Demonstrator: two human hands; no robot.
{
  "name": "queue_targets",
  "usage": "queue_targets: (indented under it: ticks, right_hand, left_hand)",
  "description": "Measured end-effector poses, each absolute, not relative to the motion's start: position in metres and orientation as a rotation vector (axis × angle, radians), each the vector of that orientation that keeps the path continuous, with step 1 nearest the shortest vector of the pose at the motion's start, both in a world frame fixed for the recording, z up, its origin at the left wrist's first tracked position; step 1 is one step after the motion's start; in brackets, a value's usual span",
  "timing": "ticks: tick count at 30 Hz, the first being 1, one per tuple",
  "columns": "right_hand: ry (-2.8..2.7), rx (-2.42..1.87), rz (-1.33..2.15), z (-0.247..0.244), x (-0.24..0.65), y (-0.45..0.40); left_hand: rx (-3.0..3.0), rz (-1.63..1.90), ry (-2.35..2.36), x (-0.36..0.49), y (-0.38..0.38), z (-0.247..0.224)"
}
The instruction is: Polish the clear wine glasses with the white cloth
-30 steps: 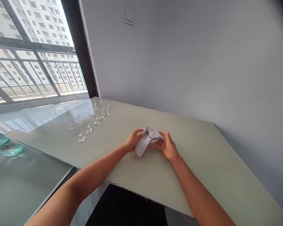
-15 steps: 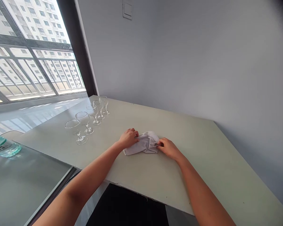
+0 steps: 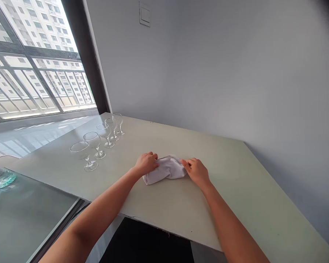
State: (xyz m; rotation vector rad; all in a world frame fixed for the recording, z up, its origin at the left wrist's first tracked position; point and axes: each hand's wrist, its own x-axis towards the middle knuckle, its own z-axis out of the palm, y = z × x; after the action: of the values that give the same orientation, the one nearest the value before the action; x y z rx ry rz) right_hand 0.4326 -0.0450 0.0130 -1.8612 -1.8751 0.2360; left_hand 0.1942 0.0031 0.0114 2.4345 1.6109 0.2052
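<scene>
A crumpled, folded white cloth [image 3: 167, 170] lies on the pale tabletop [image 3: 153, 204] in front of me. My left hand [image 3: 147, 163] grips its left upper edge, fingers curled over the fabric. At the opposite end my right hand [image 3: 196, 171] pinches the cloth's right edge between thumb and fingers. The fabric sags in folds between the two hands, and its lower left corner rests on the table.
Several stemmed glasses [image 3: 98, 152] stand upright in a row on the table's left side. A clear greenish bottle [image 3: 1, 178] is at the far left on a lower glass-like surface [image 3: 30, 212]. A grey wall [image 3: 208, 73] borders the table's back.
My right hand has shifted its grip and moved slightly right, drawing the cloth's right edge with it. The left hand keeps its hold. The whole view has shifted a little.
</scene>
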Motion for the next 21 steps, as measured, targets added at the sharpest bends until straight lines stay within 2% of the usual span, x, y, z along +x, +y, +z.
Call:
queue_targets:
  ticks: [4,7,11,16,21]
  right_hand:
    - [-1.907,-1.960,0.303,0.005,0.429,-0.044]
    - [-1.860,-1.755,0.440,0.000,0.432,-0.042]
    - [-1.689,-1.520,0.690,0.000,0.433,-0.041]
    - [-1.606,-1.404,0.983,-0.003,0.435,-0.039]
    - [-1.618,-1.411,0.901,-0.015,0.435,-0.035]
  left_hand:
    - [2.375,0.223,1.593,0.195,0.002,0.014]
    - [2.382,0.340,1.587,0.195,-0.001,0.017]
    - [2.284,0.675,1.623,0.195,-0.002,0.024]
    - [1.826,0.885,1.619,0.193,-0.001,0.023]
    - [1.311,0.846,1.425,0.181,-0.022,0.010]
